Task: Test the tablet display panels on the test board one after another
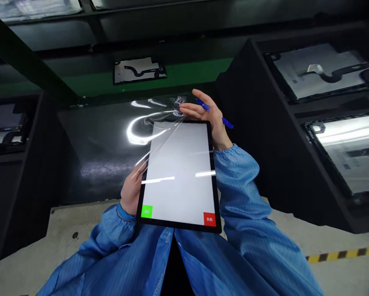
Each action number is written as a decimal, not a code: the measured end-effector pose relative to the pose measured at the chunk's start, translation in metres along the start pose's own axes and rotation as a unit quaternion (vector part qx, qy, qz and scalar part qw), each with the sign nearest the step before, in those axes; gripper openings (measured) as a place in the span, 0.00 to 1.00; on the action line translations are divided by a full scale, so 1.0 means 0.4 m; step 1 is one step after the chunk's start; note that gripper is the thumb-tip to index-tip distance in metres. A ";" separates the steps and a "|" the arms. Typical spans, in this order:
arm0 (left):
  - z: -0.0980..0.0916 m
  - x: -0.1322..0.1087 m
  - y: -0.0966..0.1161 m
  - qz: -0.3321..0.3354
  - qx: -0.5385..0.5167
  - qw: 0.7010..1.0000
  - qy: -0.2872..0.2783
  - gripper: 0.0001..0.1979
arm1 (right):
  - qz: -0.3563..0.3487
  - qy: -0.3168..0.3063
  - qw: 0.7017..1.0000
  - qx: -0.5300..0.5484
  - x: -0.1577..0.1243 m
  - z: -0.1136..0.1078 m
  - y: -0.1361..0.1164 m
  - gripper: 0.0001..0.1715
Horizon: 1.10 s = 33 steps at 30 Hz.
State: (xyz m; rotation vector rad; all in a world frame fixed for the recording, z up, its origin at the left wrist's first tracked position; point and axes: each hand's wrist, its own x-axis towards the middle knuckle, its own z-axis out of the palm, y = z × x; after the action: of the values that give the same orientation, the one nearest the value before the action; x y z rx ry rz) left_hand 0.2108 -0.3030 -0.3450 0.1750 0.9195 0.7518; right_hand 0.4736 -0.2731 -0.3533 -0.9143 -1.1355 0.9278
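A tablet (181, 164) with a lit white screen tilts up in front of my body, a green square at its lower left corner and a red one at its lower right. My left hand (133, 187) grips its left edge, fingers hidden behind it. Clear plastic film (158, 123) is lifted at the tablet's top left and reflects the lights. At the top edge, my right hand (204, 113) has its fingertips at the gathered end of the film. Tucked across that same hand is a blue pen (227, 123).
Behind the tablet lies a dark, shiny work surface (101, 168). A tablet-sized panel with a black cable (138, 70) rests at the back on a green strip. Black racks hold similar panels, left (5, 125) and right (320, 72). A green post (33, 53) slants across the upper left.
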 end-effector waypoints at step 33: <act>0.110 -0.046 0.015 0.103 0.140 0.983 0.064 0.14 | 0.108 0.059 0.992 0.029 0.009 -0.025 0.046 0.36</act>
State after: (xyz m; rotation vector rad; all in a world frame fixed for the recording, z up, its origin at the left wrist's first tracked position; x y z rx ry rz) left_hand 0.2349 -0.3032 -0.3035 0.4792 1.1405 0.8302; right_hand 0.4817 -0.2647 -0.3712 -1.0439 -0.9167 1.0628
